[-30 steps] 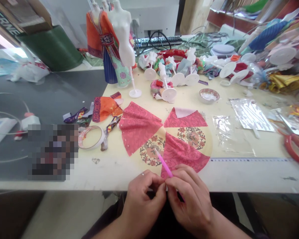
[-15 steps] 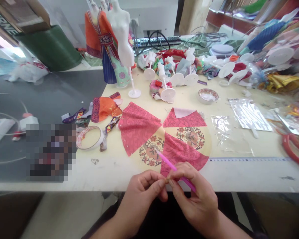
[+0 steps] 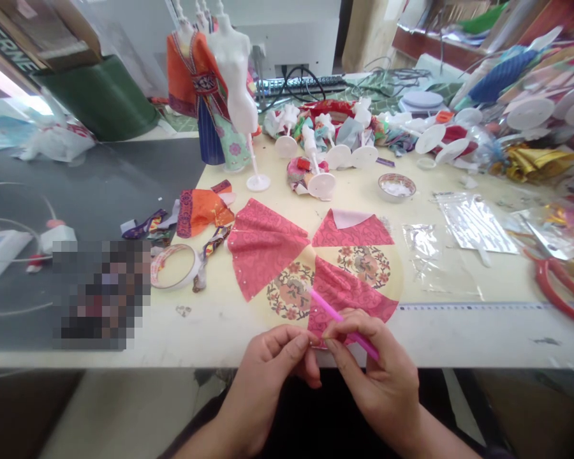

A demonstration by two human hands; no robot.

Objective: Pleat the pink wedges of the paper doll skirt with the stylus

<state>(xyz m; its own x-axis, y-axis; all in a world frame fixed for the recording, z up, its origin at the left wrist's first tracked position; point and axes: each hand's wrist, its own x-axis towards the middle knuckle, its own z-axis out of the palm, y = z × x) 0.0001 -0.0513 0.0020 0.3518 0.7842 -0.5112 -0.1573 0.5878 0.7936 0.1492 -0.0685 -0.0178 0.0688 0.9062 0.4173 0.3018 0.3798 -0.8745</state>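
Observation:
At the table's near edge, my left hand is closed, thumb and forefinger pinched at the near edge of the red patterned cloth panel. Whatever it pinches is too small to name. My right hand grips a slim pink pen-like stick, its pale tip pointing up and left over the cloth. The right thumb and forefinger are also pinched together, a little apart from the left fingertips. The panel belongs to a round layout of red pieces and a cream flower-printed fabric. Small pale dots mark the left red piece.
Left of the cloth lie a tape roll and an orange doll garment. Small white mannequins stand behind. A small bowl of white bits, clear bags and red-handled scissors are on the right.
My fingertips, which met at the front edge, have parted slightly; the right ones moved a little up and right. The pink stick's tip shifted slightly right. The camera view has moved a little.

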